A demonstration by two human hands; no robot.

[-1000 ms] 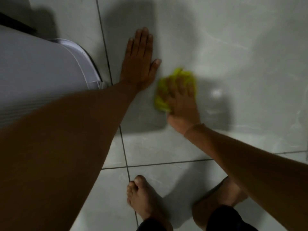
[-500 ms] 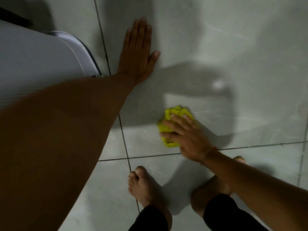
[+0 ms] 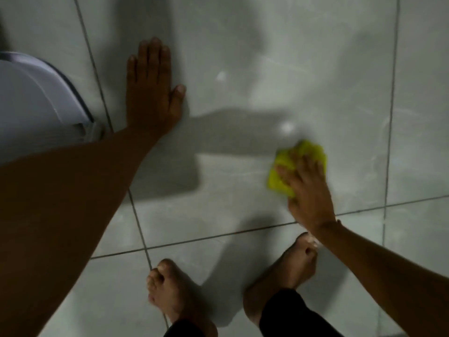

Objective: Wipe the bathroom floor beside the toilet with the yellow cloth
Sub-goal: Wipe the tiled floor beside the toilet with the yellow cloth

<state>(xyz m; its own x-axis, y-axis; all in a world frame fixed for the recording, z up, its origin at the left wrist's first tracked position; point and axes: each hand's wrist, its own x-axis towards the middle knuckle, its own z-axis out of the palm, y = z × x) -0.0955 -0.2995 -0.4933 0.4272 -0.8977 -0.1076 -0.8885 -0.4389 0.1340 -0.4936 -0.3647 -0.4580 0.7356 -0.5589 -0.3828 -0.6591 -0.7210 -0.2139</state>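
Observation:
A crumpled yellow cloth point(image 3: 303, 156) lies on the grey tiled floor point(image 3: 243, 57), right of centre. My right hand point(image 3: 308, 190) presses flat on top of it, fingers spread over the cloth and covering its near part. My left hand point(image 3: 151, 88) rests palm down on the floor, fingers together and pointing away, just right of the white toilet point(image 3: 36, 105). That hand holds nothing. The left forearm crosses the lower left of the view.
Two bare feet stand on the tiles near the bottom, the left foot point(image 3: 170, 295) and the right foot point(image 3: 289, 273) close below my right wrist. Dark grout lines cross the floor. Arm shadows fall over the middle tile.
My right hand has slid the yellow cloth to the right across the tile, after coming down toward the feet. My left hand has stayed planted beside the toilet.

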